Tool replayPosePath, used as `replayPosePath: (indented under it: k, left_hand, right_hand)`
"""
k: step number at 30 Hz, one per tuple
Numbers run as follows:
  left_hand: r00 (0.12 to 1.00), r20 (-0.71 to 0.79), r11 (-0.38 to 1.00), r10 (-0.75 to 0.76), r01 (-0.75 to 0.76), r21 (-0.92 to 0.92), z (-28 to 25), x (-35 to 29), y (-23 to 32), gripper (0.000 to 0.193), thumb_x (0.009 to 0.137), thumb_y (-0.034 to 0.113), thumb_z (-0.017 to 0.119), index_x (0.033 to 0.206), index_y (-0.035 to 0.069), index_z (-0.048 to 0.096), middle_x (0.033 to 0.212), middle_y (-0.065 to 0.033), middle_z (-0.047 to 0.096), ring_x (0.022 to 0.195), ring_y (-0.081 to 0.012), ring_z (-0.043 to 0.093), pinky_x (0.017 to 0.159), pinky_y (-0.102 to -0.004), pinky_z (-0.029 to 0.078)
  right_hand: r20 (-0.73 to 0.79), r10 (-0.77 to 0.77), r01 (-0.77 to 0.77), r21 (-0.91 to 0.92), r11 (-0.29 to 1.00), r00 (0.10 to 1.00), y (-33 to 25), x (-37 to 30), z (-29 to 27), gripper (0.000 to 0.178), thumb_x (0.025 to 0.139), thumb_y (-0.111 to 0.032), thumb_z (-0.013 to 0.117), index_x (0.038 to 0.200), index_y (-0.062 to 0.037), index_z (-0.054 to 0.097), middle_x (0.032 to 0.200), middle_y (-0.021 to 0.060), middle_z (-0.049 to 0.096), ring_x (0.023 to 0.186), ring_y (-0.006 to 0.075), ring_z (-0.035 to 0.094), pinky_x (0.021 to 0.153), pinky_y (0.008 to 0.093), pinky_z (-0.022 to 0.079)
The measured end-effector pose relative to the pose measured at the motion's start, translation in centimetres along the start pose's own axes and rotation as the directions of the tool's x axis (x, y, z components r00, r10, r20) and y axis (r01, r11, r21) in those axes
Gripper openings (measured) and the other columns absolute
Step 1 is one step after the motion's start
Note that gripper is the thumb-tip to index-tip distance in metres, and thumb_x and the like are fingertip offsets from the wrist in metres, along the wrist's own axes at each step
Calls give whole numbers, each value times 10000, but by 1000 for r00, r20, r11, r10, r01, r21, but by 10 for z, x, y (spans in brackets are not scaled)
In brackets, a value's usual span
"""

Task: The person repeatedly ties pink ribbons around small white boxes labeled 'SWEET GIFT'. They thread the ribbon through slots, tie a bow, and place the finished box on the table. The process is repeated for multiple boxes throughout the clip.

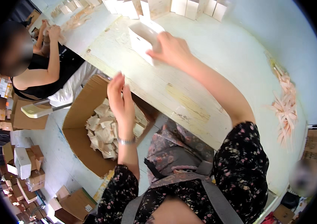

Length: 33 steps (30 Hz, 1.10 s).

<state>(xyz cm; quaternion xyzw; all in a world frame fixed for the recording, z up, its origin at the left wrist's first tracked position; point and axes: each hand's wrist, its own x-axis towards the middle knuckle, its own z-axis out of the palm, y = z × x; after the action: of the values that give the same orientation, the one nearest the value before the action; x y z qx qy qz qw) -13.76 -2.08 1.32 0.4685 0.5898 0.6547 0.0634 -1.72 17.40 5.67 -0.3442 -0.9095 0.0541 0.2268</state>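
Note:
On the far part of the white table, my right hand grips an open-topped white box, thumb at its near side and fingers at its right edge. Some motion blur softens that hand. My left hand is raised with its fingers stretched out and nothing in it. It hovers over a large open cardboard carton beside the table edge. Inside the carton lies a heap of crumpled beige paper packets.
White boxes stand in a row along the table's far edge. Beige paper strips lie in a bundle at the right. A co-worker sits at the left, handling something beige. More cardboard boxes fill the floor at lower left.

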Motion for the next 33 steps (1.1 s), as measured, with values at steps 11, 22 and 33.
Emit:
replayPosePath:
  k: [11,22,33]
  left_hand:
    - [812,584,694,3,419,-586,82,-40,28,537,810,73,709,1230,49,375,1343,-188,464,1246,-241,451,974,-347,420]
    - [926,367,796,-87,286,-533,123,-68,36,430,790,-50,689,1162,41,493,884,-54,608,801,-127,593,719,-258,515]
    - [889,441,913,126,70,-402,129,-64,55,116,834,-36,636,919,43,641,826,6,529,749,-79,485,633,-181,385]
  right_hand:
    - [-162,195,19,815,579,967,46,-239,-72,469,736,-94,786,1103,-79,494,1220,117,535,1127,227,540,989,373,426]
    - [-90,430,-98,913,396,898,47,-260,-79,250,835,35,637,1057,-17,535,1068,75,575,954,141,566,861,293,470]
    - [-191,308,27,884,467,932,56,-261,-81,225,875,27,509,1065,-50,600,1084,71,609,914,147,583,792,278,475]
